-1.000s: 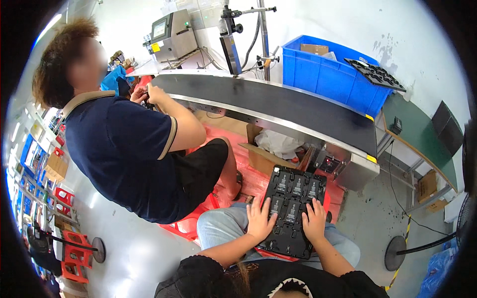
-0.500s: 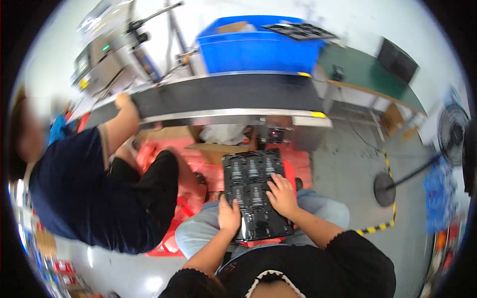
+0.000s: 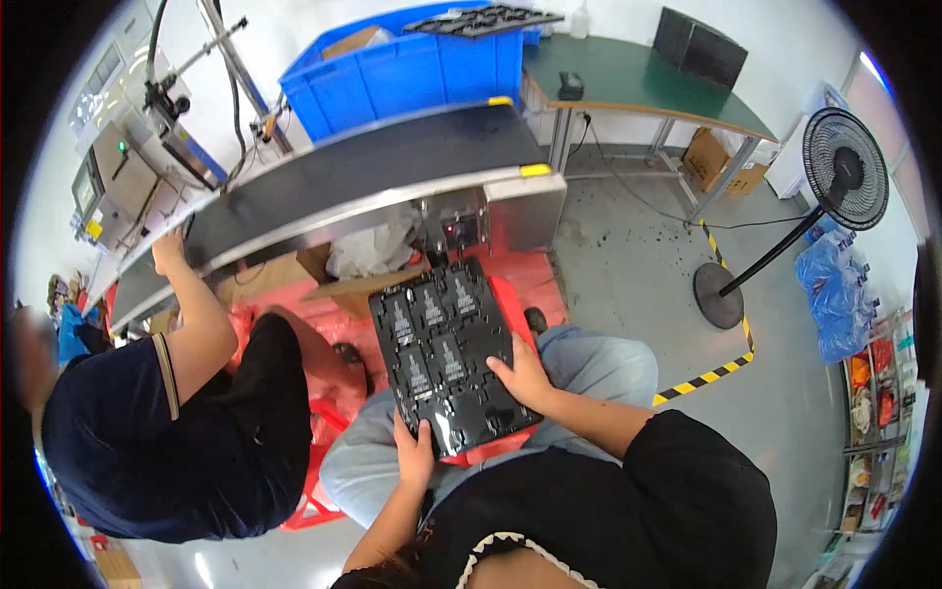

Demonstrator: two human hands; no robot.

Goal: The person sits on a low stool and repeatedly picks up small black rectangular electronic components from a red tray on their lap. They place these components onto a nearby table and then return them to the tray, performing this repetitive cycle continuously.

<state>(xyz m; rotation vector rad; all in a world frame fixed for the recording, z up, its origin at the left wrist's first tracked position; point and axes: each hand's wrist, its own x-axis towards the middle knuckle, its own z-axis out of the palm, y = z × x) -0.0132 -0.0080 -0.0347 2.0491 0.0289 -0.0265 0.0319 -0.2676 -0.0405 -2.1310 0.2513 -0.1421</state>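
Note:
A black plastic tray (image 3: 491, 417) lies tilted over my lap. Several flat dark pieces with pale printing (image 3: 452, 358) sit in its far and middle pockets, while the near row holds none. At the near left corner, my left hand (image 3: 414, 454) grips the rim with the thumb on top. My right hand (image 3: 526, 378) clasps the right edge, thumb over the tray's face and the other fingers mostly hidden.
A black conveyor belt (image 3: 373, 162) runs across ahead; a co-worker (image 3: 186, 412) sits at left, one hand by it. Behind stands a blue bin (image 3: 402, 79) with another black tray (image 3: 481, 20) on top. A cardboard box (image 3: 358, 290) is beneath; a standing fan (image 3: 844, 167) is right.
The view has swung right. My right hand has moved from the tray's face to its right edge. My left hand has slid down to the near left corner, and the tray has turned slightly.

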